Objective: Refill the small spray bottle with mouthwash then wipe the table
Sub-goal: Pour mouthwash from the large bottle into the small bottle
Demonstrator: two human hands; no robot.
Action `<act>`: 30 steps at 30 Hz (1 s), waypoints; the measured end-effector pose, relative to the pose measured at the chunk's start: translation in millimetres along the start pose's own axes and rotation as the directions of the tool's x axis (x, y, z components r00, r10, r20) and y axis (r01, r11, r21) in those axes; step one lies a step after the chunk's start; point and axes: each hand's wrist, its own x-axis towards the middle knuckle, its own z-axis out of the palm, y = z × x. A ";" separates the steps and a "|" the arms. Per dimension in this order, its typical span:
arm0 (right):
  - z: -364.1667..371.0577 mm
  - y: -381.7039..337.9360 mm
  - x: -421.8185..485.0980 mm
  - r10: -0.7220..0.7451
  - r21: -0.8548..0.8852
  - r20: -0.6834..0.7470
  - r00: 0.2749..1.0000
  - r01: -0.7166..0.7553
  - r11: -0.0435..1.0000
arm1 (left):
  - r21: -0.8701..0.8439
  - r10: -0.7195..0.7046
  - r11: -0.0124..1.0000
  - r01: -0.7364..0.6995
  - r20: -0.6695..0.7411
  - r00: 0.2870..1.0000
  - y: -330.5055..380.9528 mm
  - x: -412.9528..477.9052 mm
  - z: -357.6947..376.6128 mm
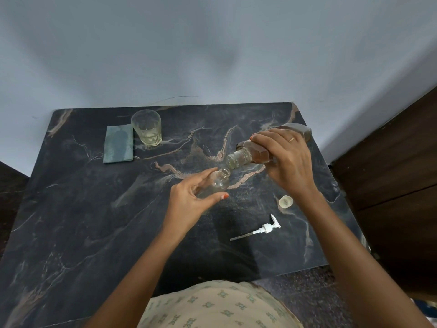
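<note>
Surface (71, 221): dark marble, wall along its far edge.
Mouthwash bottle (257, 151): amber, tipped nearly flat near the right edge, right hand (288, 159) fingers clamped round it. Its wide mouth is just beside the narrow neck of the small spray bottle (218, 184). I judge a quick tilt would overshoot and wet the surface.
Cloth (119, 143): far-left corner.
Small spray bottle: mid-surface, leaning, left hand (189, 200) fingers curled round it. A loose hold could let it slip.
Pump head (264, 228), cap (285, 201): toward the right edge.
</note>
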 end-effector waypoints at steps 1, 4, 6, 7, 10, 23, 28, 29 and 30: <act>-0.2 0.0 -0.2 -0.001 -0.006 0.000 1.000 0.001 1.000 | -0.001 -0.002 1.000 0.002 0.001 1.000 0.1 0.1 0.2; -0.8 0.4 -0.9 -0.002 -0.017 0.010 1.000 0.002 1.000 | 0.000 0.008 1.000 -0.008 0.011 1.000 1.1 -0.1 0.7; -1.3 0.8 -1.0 -0.003 -0.019 0.012 1.000 0.003 1.000 | 0.000 0.010 1.000 -0.010 0.012 1.000 1.8 -0.1 0.8; -1.5 0.8 -1.0 -0.004 -0.019 0.012 1.000 0.005 1.000 | 0.000 0.010 1.000 -0.010 0.014 1.000 2.2 -0.2 0.8; -1.9 1.3 -0.7 -0.015 -0.025 0.008 1.000 0.015 1.000 | 0.007 0.013 1.000 -0.013 0.019 1.000 1.9 -0.4 1.3; -1.8 4.2 0.0 -0.039 -0.044 -0.002 0.999 0.039 0.998 | -0.010 -0.027 1.000 0.027 0.019 0.999 -4.3 -1.6 1.3; -0.7 4.6 0.5 -0.048 -0.046 -0.008 0.999 0.047 0.998 | -0.005 -0.018 1.000 0.018 0.009 1.000 -5.5 -1.6 2.6; -0.6 4.7 0.6 -0.050 -0.045 -0.011 0.999 0.050 0.998 | -0.005 -0.016 1.000 0.016 0.006 1.000 -5.7 -1.6 2.8; -0.7 4.9 0.7 -0.053 -0.043 -0.015 0.998 0.053 0.998 | -0.004 -0.015 1.000 0.015 0.004 1.000 -6.0 -1.7 2.9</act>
